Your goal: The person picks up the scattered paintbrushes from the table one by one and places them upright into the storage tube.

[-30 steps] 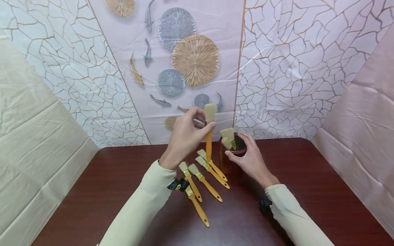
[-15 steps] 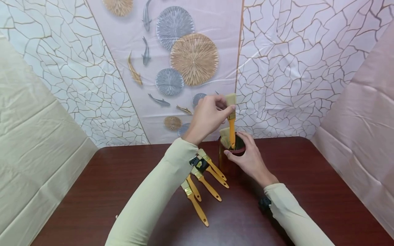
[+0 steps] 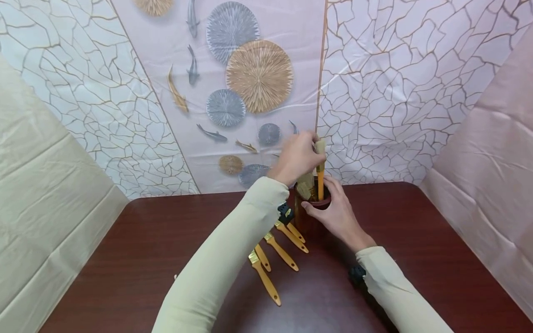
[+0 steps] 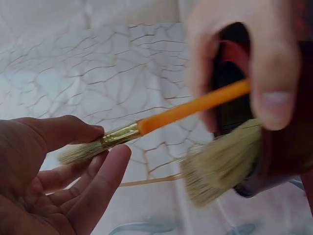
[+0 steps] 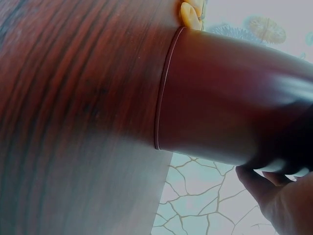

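Note:
My left hand pinches a paintbrush near its brass ferrule, bristles up, over a dark red cylindrical holder. The lower end of the brush's orange handle is inside the holder's mouth. My right hand grips the holder around its rim, thumb on the near side. In the right wrist view the holder stands upright on the table. Pale bristles of other brushes stick out of the holder, their handles hidden inside. Several more paintbrushes lie on the table, partly hidden under my left forearm.
The dark red wooden table has its far edge just behind the holder. Patterned cloth hangs at the back, with plain cloth along both sides.
My left hand has carried the paintbrush rightwards from above the lying brushes to the holder, then lowered its handle into the mouth. My right hand keeps holding the rim.

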`<state>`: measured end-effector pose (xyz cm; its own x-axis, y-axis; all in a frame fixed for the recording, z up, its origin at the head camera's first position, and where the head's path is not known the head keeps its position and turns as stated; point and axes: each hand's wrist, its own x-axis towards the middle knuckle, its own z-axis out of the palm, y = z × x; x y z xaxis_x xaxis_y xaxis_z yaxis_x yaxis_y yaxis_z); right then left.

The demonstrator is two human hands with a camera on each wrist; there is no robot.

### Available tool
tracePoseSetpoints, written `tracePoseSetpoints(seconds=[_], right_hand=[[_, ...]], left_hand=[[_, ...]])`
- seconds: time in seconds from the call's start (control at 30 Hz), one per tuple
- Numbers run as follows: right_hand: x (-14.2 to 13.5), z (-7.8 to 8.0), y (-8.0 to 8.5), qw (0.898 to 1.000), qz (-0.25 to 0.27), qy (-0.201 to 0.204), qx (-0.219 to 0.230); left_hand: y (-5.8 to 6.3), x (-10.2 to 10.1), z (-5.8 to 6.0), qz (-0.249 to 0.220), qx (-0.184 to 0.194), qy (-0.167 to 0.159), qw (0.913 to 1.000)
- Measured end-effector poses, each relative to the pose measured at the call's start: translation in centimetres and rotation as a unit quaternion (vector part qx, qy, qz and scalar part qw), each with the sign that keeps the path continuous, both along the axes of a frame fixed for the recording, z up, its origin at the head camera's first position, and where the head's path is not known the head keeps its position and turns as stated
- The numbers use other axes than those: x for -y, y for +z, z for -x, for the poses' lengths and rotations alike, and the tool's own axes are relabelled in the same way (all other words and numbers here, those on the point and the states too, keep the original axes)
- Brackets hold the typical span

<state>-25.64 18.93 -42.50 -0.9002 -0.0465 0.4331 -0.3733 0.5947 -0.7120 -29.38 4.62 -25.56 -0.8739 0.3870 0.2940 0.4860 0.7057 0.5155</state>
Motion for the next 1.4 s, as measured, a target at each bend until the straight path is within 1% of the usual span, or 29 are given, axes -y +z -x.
tracePoseSetpoints(seconds=[0.1,0.17,0.27,0.33,0.4,0.53,0.6,0.7,0.8,0.9,0.97,1.03,1.13,1.23,1.27,1.33,1.4], right_hand=[[0.0,0.0,0.0,1.0,0.0,0.002,-0.009],[0.0,-0.1,0.0,1.0,0.002,0.002,-0.012],[0.1,-0.1,0.0,1.0,0.004,0.002,-0.012],[0.2,-0.1,-0.1,1.0,0.005,0.001,-0.011],[0.3,0.0,-0.1,1.0,0.004,0.0,-0.012],[0.4,-0.1,-0.1,1.0,0.001,-0.001,-0.013],[0.4,-0.1,-0.2,1.0,-0.001,-0.001,-0.014],[0.3,-0.1,-0.2,1.0,0.001,-0.004,-0.016],[0.3,-0.1,-0.2,1.0,0.003,-0.007,-0.018],[0.3,-0.1,-0.1,1.0,0.004,-0.006,-0.018],[0.6,0.0,-0.2,1.0,0.003,-0.004,-0.019],[0.8,0.1,-0.2,1.0,0.002,-0.002,-0.02],[0.8,0.2,-0.1,1.0,0.001,-0.002,-0.026],[0.7,0.2,0.0,1.0,0.0,-0.004,-0.026],[0.6,0.1,0.0,1.0,-0.002,-0.006,-0.024],[0.5,0.1,0.0,1.0,-0.005,-0.007,-0.02],[0.5,0.1,-0.1,1.0,-0.005,-0.009,-0.014]], left_hand=[[-1.0,-0.5,0.2,0.038,-0.024,0.003,0.999],[-1.4,-0.7,0.2,0.067,-0.033,0.014,0.9971],[-1.7,-0.8,0.2,0.09,-0.035,0.027,0.995],[-1.9,-0.7,0.4,0.098,-0.03,0.027,0.9944],[-2.0,-0.5,0.6,0.096,-0.022,0.02,0.995],[-2.4,-0.2,0.9,0.099,-0.002,-0.014,0.995],[-2.5,-0.1,1.0,0.105,0.005,-0.038,0.9938],[-2.7,-0.1,1.2,0.101,0.009,-0.079,0.9917],[-3.0,-0.1,1.4,0.087,-0.005,-0.107,0.9905],[-3.5,0.4,1.4,0.063,-0.034,-0.107,0.9916],[-3.8,1.4,1.3,0.05,-0.05,-0.095,0.993],[-3.8,2.6,0.9,0.034,-0.053,-0.083,0.9945],[-3.2,4.8,0.0,0.008,-0.039,-0.076,0.9963],[-2.6,7.3,-1.3,-0.015,-0.019,-0.075,0.9969],[-2.4,8.2,-1.7,-0.018,-0.018,-0.072,0.9971],[-2.3,10.0,-2.5,-0.021,-0.015,-0.061,0.9978],[-2.4,11.8,-3.2,-0.019,-0.009,-0.044,0.9988]])
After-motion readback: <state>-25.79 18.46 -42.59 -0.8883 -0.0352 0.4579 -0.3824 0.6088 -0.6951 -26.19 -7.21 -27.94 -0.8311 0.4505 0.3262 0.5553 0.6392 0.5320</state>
